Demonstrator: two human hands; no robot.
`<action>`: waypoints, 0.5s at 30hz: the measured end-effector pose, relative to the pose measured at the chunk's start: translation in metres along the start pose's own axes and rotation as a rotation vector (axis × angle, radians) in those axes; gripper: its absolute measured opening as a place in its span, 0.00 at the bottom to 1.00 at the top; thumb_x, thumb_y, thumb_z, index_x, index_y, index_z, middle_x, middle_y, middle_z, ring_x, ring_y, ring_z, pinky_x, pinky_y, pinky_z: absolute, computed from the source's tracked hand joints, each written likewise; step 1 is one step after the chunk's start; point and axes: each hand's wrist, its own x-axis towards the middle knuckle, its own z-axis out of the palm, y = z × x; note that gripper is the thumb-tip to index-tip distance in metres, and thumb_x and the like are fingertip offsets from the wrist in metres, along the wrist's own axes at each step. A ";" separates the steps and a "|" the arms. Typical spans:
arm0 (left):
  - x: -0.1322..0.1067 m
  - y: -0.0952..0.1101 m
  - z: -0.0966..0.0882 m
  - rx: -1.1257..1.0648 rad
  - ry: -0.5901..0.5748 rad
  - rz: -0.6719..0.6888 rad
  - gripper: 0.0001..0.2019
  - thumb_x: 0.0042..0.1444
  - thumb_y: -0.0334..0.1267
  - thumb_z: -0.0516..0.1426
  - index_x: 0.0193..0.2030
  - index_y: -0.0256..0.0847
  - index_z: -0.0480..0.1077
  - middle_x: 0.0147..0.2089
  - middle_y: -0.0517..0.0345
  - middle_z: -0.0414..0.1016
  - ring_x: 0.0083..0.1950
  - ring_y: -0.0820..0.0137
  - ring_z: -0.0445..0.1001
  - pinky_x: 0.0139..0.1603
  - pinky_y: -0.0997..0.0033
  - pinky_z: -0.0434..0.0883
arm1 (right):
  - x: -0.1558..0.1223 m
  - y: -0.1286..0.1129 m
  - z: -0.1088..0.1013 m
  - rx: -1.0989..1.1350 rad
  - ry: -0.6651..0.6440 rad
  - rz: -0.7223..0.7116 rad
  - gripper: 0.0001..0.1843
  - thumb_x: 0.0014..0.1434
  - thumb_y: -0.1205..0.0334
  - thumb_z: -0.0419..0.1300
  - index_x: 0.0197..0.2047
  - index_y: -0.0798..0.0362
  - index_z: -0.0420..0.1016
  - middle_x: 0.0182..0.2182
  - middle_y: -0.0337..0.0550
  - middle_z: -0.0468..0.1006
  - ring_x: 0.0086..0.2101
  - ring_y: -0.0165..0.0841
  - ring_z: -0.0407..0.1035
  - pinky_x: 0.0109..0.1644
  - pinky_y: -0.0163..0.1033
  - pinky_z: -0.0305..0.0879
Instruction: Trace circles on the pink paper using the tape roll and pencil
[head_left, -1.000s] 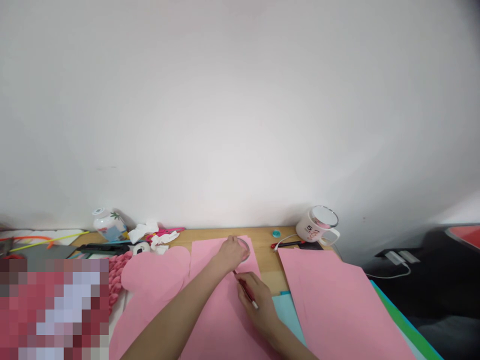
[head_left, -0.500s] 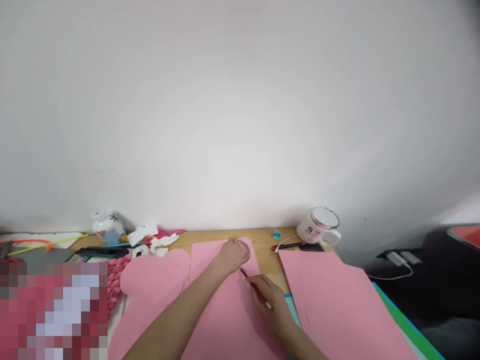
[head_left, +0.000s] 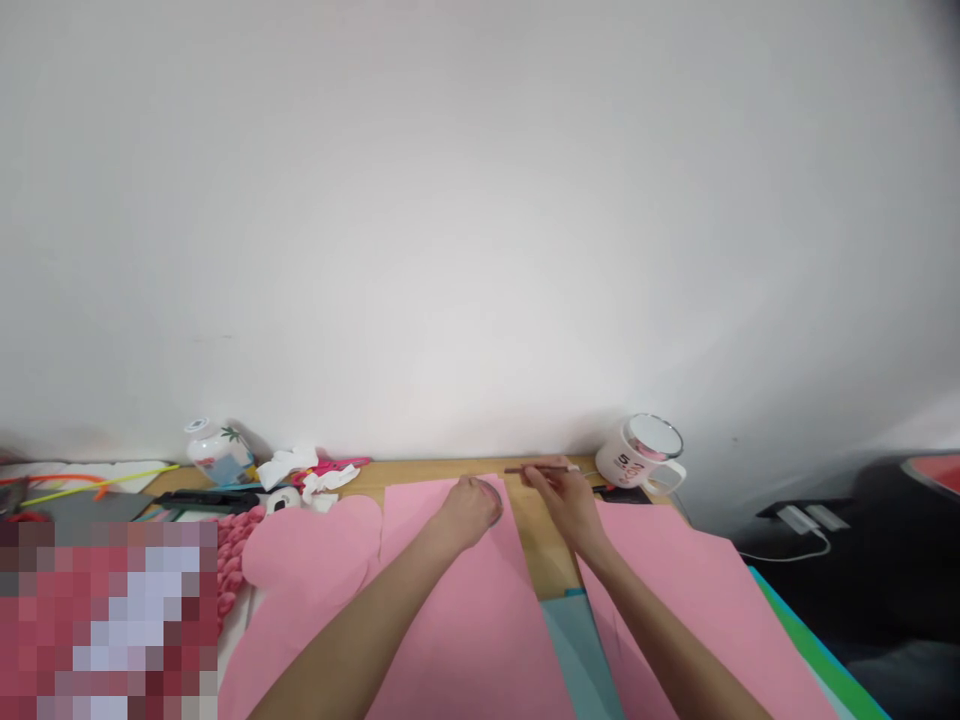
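My left hand [head_left: 469, 512] is closed at the far end of a pink paper sheet [head_left: 465, 620], gripping a round, grey-rimmed object [head_left: 496, 504] pressed flat on the paper. Most of that object is under my fingers, and its kind is unclear. My right hand [head_left: 566, 505] holds a dark red pencil [head_left: 525, 469] between thumb and fingers, its tip pointing left. The pencil lies almost level, above the bare strip of wooden table, just right of the sheet's far corner.
A scalloped pink paper shape [head_left: 311, 545] lies left, another pink sheet [head_left: 697, 590] right. A white mug [head_left: 634, 455] stands by the wall. Further left are a white bottle [head_left: 217, 455], crumpled tissues [head_left: 330, 480], a black cutter [head_left: 206, 501] and pink chunky knitting [head_left: 231, 560].
My right hand has moved up and to the right with the pencil, away from the round object; the pencil has turned from slanting to nearly level. My left hand stays put.
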 end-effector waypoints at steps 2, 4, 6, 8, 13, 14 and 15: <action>0.001 0.001 0.001 0.008 0.004 0.006 0.18 0.44 0.17 0.53 0.39 0.37 0.72 0.34 0.46 0.73 0.39 0.59 0.71 0.34 0.66 0.63 | 0.023 -0.008 0.012 0.051 -0.095 -0.023 0.19 0.55 0.46 0.58 0.36 0.55 0.74 0.34 0.49 0.80 0.34 0.39 0.76 0.41 0.43 0.72; 0.002 0.002 0.002 0.011 0.004 0.013 0.17 0.44 0.17 0.54 0.41 0.35 0.72 0.35 0.44 0.73 0.39 0.58 0.72 0.35 0.65 0.63 | 0.041 -0.015 0.028 0.065 -0.218 -0.052 0.13 0.55 0.52 0.58 0.38 0.53 0.71 0.31 0.45 0.79 0.34 0.37 0.76 0.42 0.42 0.72; 0.003 0.002 0.003 0.008 0.003 0.014 0.18 0.45 0.17 0.54 0.42 0.33 0.71 0.36 0.43 0.74 0.40 0.56 0.72 0.37 0.63 0.64 | 0.052 -0.021 0.046 0.025 -0.341 -0.108 0.08 0.55 0.59 0.59 0.38 0.51 0.68 0.30 0.41 0.78 0.35 0.35 0.75 0.43 0.41 0.70; 0.004 0.002 0.005 -0.007 0.004 0.016 0.18 0.45 0.17 0.53 0.43 0.33 0.71 0.34 0.45 0.75 0.40 0.56 0.73 0.37 0.62 0.65 | 0.058 -0.028 0.063 -0.045 -0.466 -0.156 0.06 0.56 0.65 0.58 0.39 0.50 0.68 0.31 0.39 0.78 0.35 0.33 0.74 0.42 0.39 0.69; 0.006 -0.001 0.014 -0.083 0.008 0.017 0.12 0.49 0.19 0.54 0.37 0.35 0.72 0.34 0.49 0.76 0.40 0.60 0.73 0.41 0.63 0.67 | 0.063 -0.044 0.094 -0.334 -0.824 -0.272 0.02 0.57 0.67 0.57 0.35 0.52 0.70 0.30 0.39 0.76 0.32 0.31 0.71 0.36 0.34 0.65; 0.007 -0.001 0.017 -0.099 0.013 0.008 0.11 0.49 0.20 0.55 0.37 0.35 0.73 0.35 0.48 0.76 0.41 0.59 0.73 0.41 0.62 0.67 | 0.064 -0.045 0.098 -0.388 -0.892 -0.283 0.01 0.56 0.67 0.58 0.33 0.53 0.70 0.29 0.38 0.76 0.31 0.31 0.70 0.34 0.33 0.63; 0.008 -0.001 0.020 -0.119 0.024 0.001 0.10 0.50 0.22 0.56 0.38 0.34 0.73 0.37 0.47 0.76 0.43 0.58 0.73 0.42 0.60 0.68 | 0.064 -0.047 0.102 -0.429 -0.955 -0.288 0.02 0.54 0.68 0.60 0.31 0.53 0.71 0.27 0.38 0.76 0.30 0.31 0.70 0.33 0.33 0.62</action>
